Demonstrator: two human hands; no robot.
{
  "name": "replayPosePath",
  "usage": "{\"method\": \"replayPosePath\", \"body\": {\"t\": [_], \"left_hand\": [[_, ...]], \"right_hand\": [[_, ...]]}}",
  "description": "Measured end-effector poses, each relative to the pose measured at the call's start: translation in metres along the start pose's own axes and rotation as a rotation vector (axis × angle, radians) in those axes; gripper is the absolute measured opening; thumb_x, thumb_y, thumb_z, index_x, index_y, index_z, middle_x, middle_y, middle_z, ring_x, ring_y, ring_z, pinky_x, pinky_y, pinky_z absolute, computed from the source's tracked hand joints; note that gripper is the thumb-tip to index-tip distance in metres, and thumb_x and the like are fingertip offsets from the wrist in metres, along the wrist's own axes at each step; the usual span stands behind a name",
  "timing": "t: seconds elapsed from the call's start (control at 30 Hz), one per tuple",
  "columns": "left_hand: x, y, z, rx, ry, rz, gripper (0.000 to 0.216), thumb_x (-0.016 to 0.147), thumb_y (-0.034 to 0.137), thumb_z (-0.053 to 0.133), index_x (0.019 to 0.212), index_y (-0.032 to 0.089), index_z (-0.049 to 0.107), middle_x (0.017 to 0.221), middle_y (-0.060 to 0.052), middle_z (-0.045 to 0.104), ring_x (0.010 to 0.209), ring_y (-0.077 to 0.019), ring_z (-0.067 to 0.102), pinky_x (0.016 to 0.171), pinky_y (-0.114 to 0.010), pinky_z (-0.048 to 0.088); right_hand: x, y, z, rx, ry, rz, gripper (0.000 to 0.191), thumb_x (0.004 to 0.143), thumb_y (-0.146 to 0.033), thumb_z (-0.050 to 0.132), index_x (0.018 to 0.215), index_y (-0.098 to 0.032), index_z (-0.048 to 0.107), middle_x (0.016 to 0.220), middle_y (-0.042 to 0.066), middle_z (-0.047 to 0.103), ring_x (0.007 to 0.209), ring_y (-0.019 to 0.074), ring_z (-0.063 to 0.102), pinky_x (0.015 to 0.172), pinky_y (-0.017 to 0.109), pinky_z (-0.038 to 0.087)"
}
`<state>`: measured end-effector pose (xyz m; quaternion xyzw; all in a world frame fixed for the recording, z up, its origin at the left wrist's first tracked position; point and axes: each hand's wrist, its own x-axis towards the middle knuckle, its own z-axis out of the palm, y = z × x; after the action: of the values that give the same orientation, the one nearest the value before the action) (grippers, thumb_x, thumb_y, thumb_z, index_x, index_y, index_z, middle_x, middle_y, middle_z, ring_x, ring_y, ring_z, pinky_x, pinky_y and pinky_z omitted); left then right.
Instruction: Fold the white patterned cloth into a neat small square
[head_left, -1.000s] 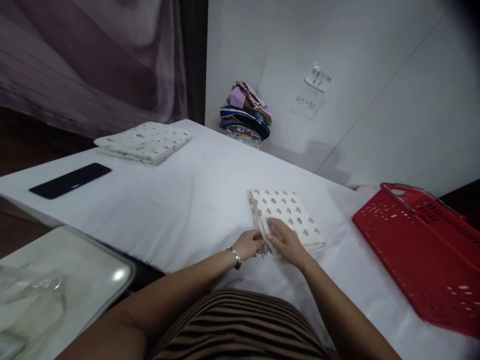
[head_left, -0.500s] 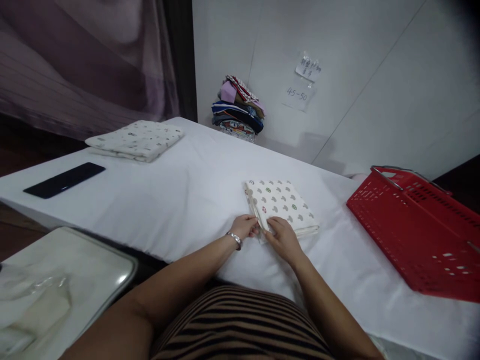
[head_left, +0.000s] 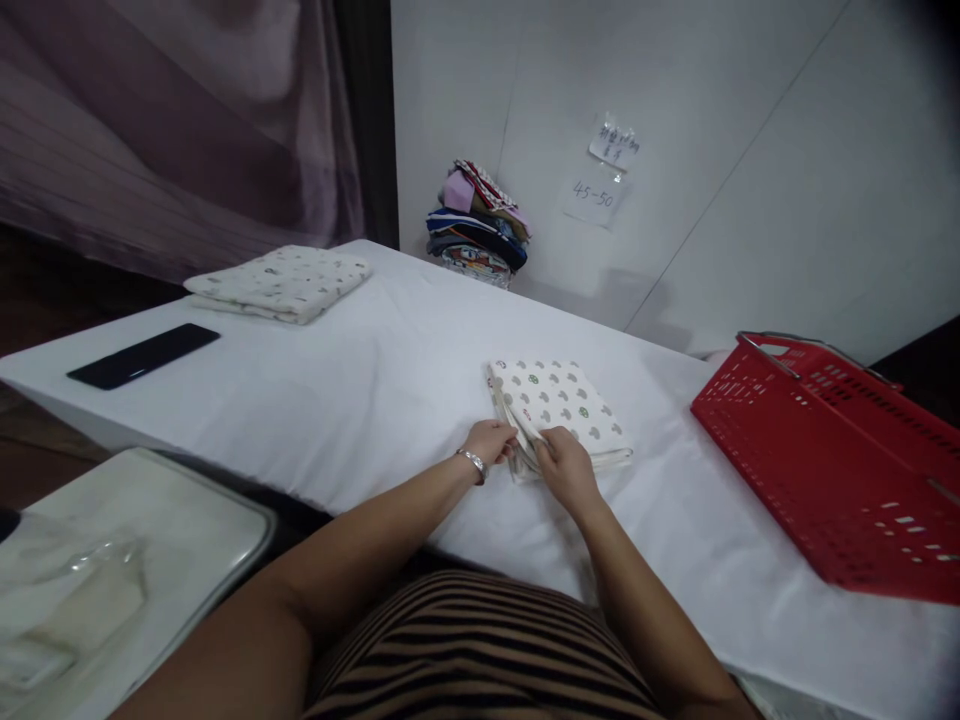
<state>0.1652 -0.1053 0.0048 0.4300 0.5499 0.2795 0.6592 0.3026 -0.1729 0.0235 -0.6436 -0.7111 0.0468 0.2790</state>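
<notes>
A folded white cloth [head_left: 559,395] with grey mushroom prints and a few red and green ones lies on the white-covered table in front of me. My left hand [head_left: 490,441] pinches the layers at its near left edge; a silver bracelet is on that wrist. My right hand [head_left: 568,466] grips the top layer at the near left corner, lifting it slightly so the layers part between my hands. The fingertips are partly hidden by the fabric.
Another folded patterned cloth [head_left: 281,283] and a black phone-like slab [head_left: 144,356] lie at the table's left. A red basket [head_left: 832,470] stands at the right. Stacked folded clothes [head_left: 480,225] sit beyond the far edge, by the wall. A white stool-like surface [head_left: 195,540] is at lower left.
My right hand has drawn the top layer slightly up and right, widening the gap between layers at the near left corner. My left hand stays at the edge. The view has shifted slightly.
</notes>
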Motion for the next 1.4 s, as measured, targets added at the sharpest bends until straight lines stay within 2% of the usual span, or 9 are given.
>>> {"method": "replayPosePath", "body": {"t": [0.27,0.4,0.5,0.6,0.77,1.0,1.17,1.4], "left_hand": [[0.001,-0.003,0.004,0.12,-0.016,0.021,0.022,0.069,0.021,0.055,0.05,0.016,0.046,0.037,0.005,0.04,0.035,-0.0058,0.037,0.036,-0.019,0.024],[-0.001,0.0,0.006,0.131,0.002,0.049,0.018,0.07,0.018,0.053,0.052,0.016,0.048,0.036,0.006,0.039,0.034,-0.0058,0.036,0.036,-0.019,0.024],[-0.003,0.003,0.007,0.129,0.004,0.056,0.017,0.071,0.016,0.052,0.053,0.016,0.05,0.035,0.007,0.037,0.034,-0.0061,0.036,0.037,-0.02,0.025],[-0.003,0.002,0.006,0.151,-0.009,0.089,0.017,0.071,0.016,0.053,0.054,0.015,0.053,0.036,0.006,0.039,0.036,-0.0063,0.036,0.038,-0.019,0.027],[0.005,-0.002,-0.002,0.137,-0.076,0.118,0.024,0.072,0.023,0.054,0.05,0.017,0.049,0.035,0.006,0.037,0.036,-0.0066,0.036,0.039,-0.019,0.027],[0.034,0.015,-0.009,0.044,0.058,0.132,0.03,0.077,0.025,0.049,0.049,0.017,0.043,0.038,0.006,0.038,0.035,-0.0065,0.036,0.04,-0.021,0.027],[0.05,0.027,-0.003,0.019,0.068,0.115,0.029,0.079,0.024,0.048,0.051,0.017,0.043,0.04,0.006,0.039,0.035,-0.0061,0.036,0.04,-0.02,0.028],[0.057,0.025,-0.006,0.067,0.1,0.16,0.027,0.077,0.017,0.044,0.05,0.017,0.047,0.041,0.005,0.039,0.037,-0.0068,0.037,0.041,-0.021,0.029]], "right_hand": [[-0.004,0.001,0.001,0.006,-0.018,-0.053,0.02,0.085,-0.024,0.04,0.09,-0.02,0.059,0.085,0.005,0.06,0.083,0.0179,0.054,0.073,0.028,0.041],[-0.005,-0.001,0.002,-0.043,-0.061,-0.087,0.02,0.084,-0.024,0.043,0.095,-0.019,0.059,0.087,0.006,0.059,0.085,0.019,0.054,0.075,0.029,0.042],[-0.006,-0.004,0.005,-0.098,-0.092,-0.09,0.029,0.082,-0.029,0.047,0.108,-0.018,0.055,0.094,0.008,0.059,0.089,0.0207,0.053,0.077,0.03,0.041],[-0.006,-0.005,0.008,-0.173,-0.111,-0.073,0.035,0.081,-0.034,0.051,0.113,-0.018,0.053,0.094,0.009,0.059,0.088,0.0219,0.053,0.074,0.03,0.041],[-0.005,-0.004,0.015,-0.258,-0.098,-0.081,0.029,0.083,-0.025,0.047,0.11,-0.017,0.054,0.09,0.009,0.058,0.084,0.0215,0.053,0.071,0.03,0.041],[-0.007,0.001,0.018,-0.255,-0.068,-0.146,0.027,0.083,-0.02,0.042,0.106,-0.018,0.056,0.089,0.009,0.059,0.086,0.0218,0.053,0.075,0.032,0.042],[-0.009,0.002,0.018,-0.232,-0.068,-0.157,0.027,0.084,-0.021,0.041,0.106,-0.017,0.056,0.089,0.009,0.059,0.088,0.022,0.054,0.077,0.032,0.043],[-0.009,0.002,0.02,-0.232,-0.083,-0.164,0.03,0.082,-0.021,0.043,0.108,-0.017,0.057,0.089,0.009,0.058,0.087,0.0229,0.054,0.076,0.033,0.044]]}}
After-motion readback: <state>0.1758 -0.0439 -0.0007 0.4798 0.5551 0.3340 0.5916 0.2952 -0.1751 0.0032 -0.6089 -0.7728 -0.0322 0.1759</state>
